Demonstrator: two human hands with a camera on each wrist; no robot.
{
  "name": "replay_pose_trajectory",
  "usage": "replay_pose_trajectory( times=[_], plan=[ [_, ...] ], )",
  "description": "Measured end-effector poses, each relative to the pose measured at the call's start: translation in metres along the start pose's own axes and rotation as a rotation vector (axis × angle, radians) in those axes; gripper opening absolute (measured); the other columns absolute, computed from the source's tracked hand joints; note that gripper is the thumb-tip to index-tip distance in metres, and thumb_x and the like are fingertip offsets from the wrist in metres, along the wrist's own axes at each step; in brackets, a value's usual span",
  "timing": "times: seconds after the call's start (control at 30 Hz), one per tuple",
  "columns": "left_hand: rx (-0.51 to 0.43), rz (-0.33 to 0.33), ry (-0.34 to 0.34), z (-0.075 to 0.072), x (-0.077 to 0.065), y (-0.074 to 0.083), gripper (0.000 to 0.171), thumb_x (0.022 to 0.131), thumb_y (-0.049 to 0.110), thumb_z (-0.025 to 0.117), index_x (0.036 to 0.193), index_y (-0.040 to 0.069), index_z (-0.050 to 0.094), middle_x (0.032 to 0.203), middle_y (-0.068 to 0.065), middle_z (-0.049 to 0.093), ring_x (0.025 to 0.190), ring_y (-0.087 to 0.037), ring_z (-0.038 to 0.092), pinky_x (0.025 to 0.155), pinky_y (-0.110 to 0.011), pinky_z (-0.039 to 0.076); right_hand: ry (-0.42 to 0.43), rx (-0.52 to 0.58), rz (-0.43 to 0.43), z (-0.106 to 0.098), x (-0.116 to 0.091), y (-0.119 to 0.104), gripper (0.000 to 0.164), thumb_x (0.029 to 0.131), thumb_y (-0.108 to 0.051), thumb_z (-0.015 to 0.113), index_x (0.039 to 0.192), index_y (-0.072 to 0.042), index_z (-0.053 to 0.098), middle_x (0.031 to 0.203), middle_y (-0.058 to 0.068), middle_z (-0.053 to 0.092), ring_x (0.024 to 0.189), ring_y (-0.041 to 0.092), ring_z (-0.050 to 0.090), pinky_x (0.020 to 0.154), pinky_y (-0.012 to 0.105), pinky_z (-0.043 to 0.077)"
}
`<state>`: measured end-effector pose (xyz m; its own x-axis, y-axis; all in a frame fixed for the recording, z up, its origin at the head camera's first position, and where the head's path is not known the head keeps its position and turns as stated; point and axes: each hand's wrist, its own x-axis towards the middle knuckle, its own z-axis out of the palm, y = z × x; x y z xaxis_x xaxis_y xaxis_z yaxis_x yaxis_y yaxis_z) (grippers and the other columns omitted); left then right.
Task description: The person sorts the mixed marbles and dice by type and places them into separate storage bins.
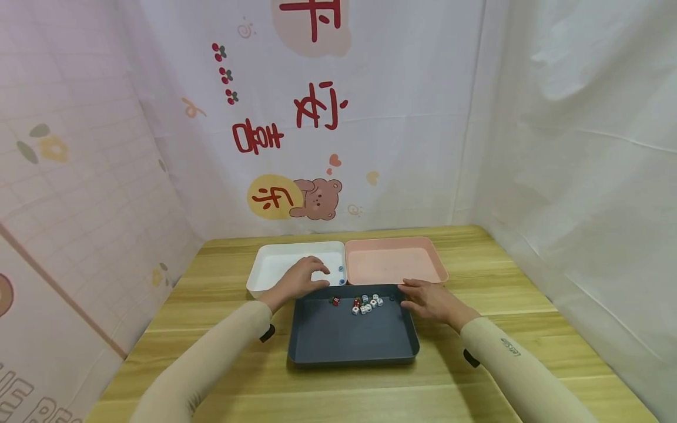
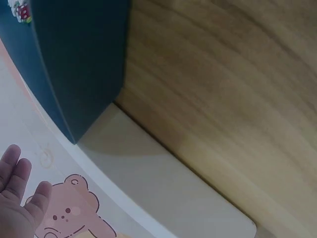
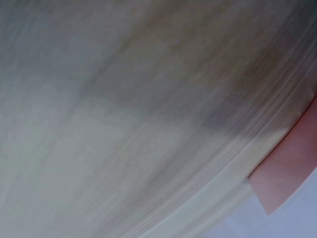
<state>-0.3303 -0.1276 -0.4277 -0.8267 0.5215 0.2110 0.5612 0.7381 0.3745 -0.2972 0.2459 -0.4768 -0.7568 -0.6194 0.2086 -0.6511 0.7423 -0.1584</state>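
Note:
My left hand (image 1: 302,277) hovers over the near right part of the white tray (image 1: 255,276), thumb and fingers apart with nothing between them. Two small blue dice (image 1: 341,269) lie by that tray's right wall. In the left wrist view the fingers (image 2: 20,176) are loosely extended. The right hand (image 1: 431,301) reaches over the back right corner of the dark grey tray (image 1: 353,343), fingers loosely bent. A dark blue die (image 1: 392,298) lies in the tray just beside its fingertips. Several white dice (image 1: 368,307) and a few red dice (image 1: 335,301) sit along the back of the dark tray.
A pink tray (image 1: 391,264) stands behind the dark tray, against the white tray's right side. All three rest on a wooden table (image 1: 508,294). Printed white cloth (image 1: 402,117) hangs behind and at both sides.

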Motion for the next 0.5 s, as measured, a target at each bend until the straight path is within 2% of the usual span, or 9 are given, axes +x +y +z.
replay_pose_trajectory(
  times=[0.2,0.5],
  plan=[
    [0.005,0.006,-0.024,0.007,-0.003,0.000,0.026,0.090,0.025,0.076,0.110,0.008,0.075,0.120,-0.010,0.062,0.115,-0.028,0.056,0.102,-0.044,0.046,0.000,-0.005,0.008,0.000,-0.001,0.000,0.051,0.099,-0.035,0.060,0.138,-0.001,0.058,0.140,0.023,0.053,0.126,0.042,0.053,0.101,0.055,0.045],
    [0.035,0.082,-0.055,0.017,-0.008,0.000,0.023,0.089,0.022,0.076,0.109,0.010,0.075,0.123,-0.015,0.061,0.118,-0.032,0.055,0.101,-0.047,0.046,-0.007,0.001,0.011,0.001,-0.001,0.000,0.052,0.099,-0.035,0.060,0.138,-0.001,0.058,0.142,0.022,0.052,0.127,0.041,0.052,0.102,0.055,0.044]
  ],
)
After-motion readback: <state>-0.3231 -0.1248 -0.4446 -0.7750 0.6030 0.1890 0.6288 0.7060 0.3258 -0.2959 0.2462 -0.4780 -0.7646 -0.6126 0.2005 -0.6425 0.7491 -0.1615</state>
